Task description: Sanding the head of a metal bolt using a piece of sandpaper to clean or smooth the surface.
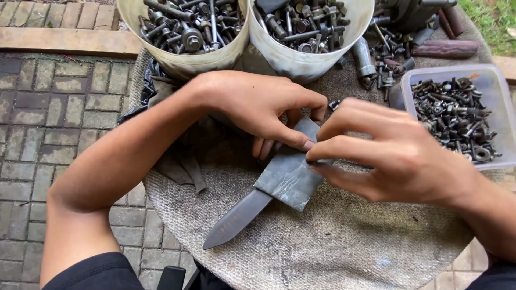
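A: Where is the knife (pixel 236 217)?
B: We see it lying on the cloth-covered table (pixel 333 252), its upper half wrapped in a grey sheet (pixel 287 174).
A: And the hands?
B: Left hand (pixel 258 107) and right hand (pixel 392 156) both pinch the sheet's edge (possibly sandpaper). We'd keep the fold tight and fingers off the blade's edge.

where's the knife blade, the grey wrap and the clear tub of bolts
knife blade (pixel 236 219), head view, middle of the bare dark blade
grey wrap (pixel 287 180), head view, flat face of the folded sheet
clear tub (pixel 497 80), head view, its right rim
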